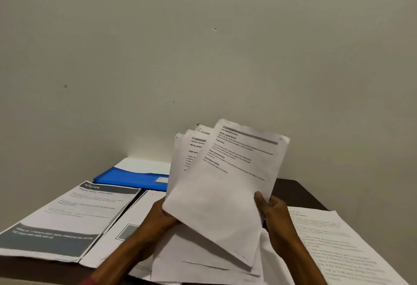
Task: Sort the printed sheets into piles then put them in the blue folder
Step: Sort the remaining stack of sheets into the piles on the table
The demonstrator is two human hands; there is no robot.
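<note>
I hold a fanned bundle of printed sheets [223, 180] up above the table, its top page headed with a grey bar and black text. My left hand [161, 217] grips the bundle's lower left edge. On the right edge, my right hand [272, 211] holds it with the thumb on the front. The blue folder [133, 179] lies flat at the back of the table against the wall, a white sheet [144, 165] resting on its far part. A sheet headed "KITCHEN" [67, 219] tops a pile at the left.
A pile of white sheets [126, 228] lies beside the KITCHEN pile, and more loose sheets [203, 269] lie under my hands. A text-filled page [338, 246] lies at the right. The dark table [297, 192] ends at the wall.
</note>
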